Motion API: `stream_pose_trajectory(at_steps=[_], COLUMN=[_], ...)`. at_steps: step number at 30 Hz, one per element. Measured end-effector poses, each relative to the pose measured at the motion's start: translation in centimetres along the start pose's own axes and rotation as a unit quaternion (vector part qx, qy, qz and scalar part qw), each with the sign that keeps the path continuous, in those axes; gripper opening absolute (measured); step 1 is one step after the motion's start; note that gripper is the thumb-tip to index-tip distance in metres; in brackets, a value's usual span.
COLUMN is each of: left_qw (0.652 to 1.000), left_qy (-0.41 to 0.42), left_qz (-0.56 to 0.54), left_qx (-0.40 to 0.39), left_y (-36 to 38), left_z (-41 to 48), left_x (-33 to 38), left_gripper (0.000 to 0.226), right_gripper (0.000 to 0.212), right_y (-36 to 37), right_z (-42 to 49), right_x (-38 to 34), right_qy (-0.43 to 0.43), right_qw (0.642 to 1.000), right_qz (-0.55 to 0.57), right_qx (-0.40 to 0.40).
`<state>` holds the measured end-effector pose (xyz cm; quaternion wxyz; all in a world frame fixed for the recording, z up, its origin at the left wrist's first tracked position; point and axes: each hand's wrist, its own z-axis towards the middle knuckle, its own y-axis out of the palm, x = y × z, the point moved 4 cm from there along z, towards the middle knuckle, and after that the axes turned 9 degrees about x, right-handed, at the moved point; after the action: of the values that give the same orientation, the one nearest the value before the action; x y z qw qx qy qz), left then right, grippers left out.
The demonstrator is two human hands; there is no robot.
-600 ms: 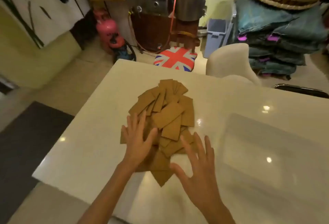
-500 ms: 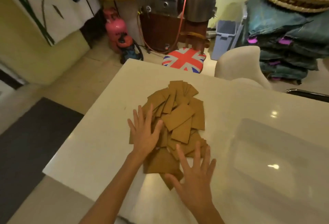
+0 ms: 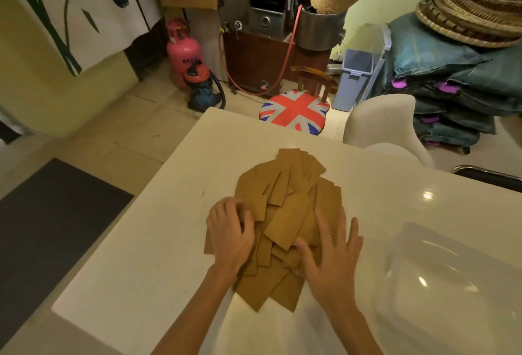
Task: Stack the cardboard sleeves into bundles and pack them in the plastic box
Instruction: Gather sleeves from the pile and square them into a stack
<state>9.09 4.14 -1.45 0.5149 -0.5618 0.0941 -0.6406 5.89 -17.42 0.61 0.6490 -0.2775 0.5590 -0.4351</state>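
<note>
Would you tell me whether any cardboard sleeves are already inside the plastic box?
No, the plastic box looks empty, and the cardboard sleeves lie loose on the table.

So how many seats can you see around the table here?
3. A round flag-print stool stands beyond the table's far edge, a white chair sits just right of it, and a dark chair's metal-framed edge shows at the far right. Others may be out of view.

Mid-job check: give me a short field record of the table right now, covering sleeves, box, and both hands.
sleeves: brown flat cardboard sleeves, loose overlapping pile, no bundle formed
surface: glossy white table
box: clear plastic box, right of pile, no sleeves seen inside
left hand: fingers curled on pile's left edge
right hand: fingers spread flat on pile's right side
stage: gathering, nothing packed
</note>
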Motion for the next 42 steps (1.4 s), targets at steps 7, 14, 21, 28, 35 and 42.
stream_pose_trajectory(at_steps=[7,14,21,28,35,42], left_qw=[0.981,0.987,0.982,0.95,0.961,0.967], left_qy=[0.019,0.074,0.048,-0.024,-0.034,-0.042], left_qz=[0.086,0.098,0.011,-0.003,-0.001,0.083], left_qx=[-0.171,-0.108,-0.184,-0.311,-0.276,-0.238], left_y=[5.5,6.3,6.9,3.1,-1.0,-0.4], left_z=[6.5,6.3,8.0,7.2,2.0,0.1], left_x=[2.3,2.7,2.9,-0.6,-1.4,1.0], left_gripper=[0.066,0.037,0.05,0.059,0.066,0.062], right_gripper=[0.061,0.05,0.068,0.052,0.023,0.028], right_y=[5.4,3.6,6.4,5.4,3.9,0.2], right_z=[3.0,-1.8,-8.2,-8.3,-7.5,-5.5], right_x=[-4.7,-3.7,-4.4,-3.1,0.4,1.1], right_qy=[-0.154,-0.17,-0.255,-0.212,-0.135,-0.015], right_qw=[0.975,0.981,0.946,0.967,0.984,0.969], right_qz=[-0.118,-0.072,-0.158,-0.107,0.074,0.21], right_qx=[-0.106,-0.057,-0.122,-0.088,-0.095,-0.128])
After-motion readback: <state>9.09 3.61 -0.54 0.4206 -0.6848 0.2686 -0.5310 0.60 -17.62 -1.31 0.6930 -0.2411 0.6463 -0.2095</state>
